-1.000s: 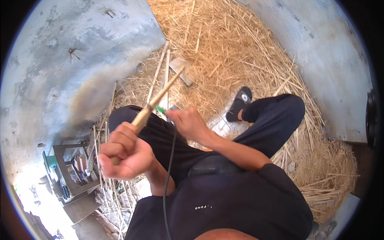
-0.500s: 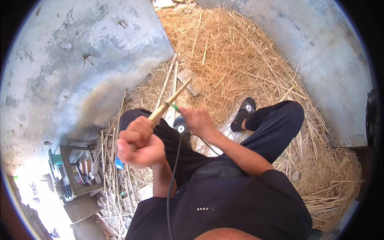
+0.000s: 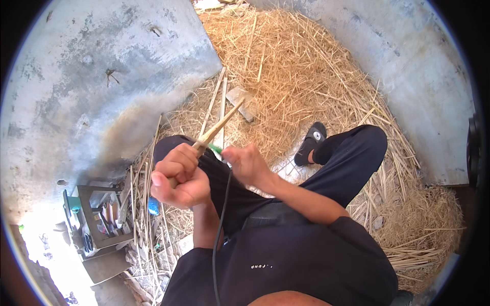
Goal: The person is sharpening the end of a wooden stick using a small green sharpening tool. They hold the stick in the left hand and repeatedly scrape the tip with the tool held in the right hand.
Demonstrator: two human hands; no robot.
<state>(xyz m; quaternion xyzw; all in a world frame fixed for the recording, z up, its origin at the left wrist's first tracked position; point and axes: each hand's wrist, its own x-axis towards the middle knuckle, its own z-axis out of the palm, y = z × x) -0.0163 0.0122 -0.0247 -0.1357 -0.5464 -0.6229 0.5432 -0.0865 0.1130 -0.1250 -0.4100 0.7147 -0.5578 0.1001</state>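
Note:
My left hand (image 3: 181, 176) is wrapped round a pale, tapered wooden stick (image 3: 220, 125), which looks like split bamboo. The stick slants up and to the right, with its narrow end pointing away from me. Just right of it, my right hand (image 3: 249, 166) is closed on a small green-handled tool (image 3: 216, 149). The tool's far end meets the stick just above my left fist. Its working part is too small to make out.
Pale shavings (image 3: 301, 66) cover the floor ahead. A flat block (image 3: 240, 103) lies among them near long strips (image 3: 213, 99). Grey walls (image 3: 102, 76) stand at both sides. An open box of odds and ends (image 3: 105, 217) is at left. A black cable (image 3: 220, 229) hangs before me.
My right hand and the green-handled tool have moved down the stick toward my left fist. My left hand and the stick have stayed nearly in place.

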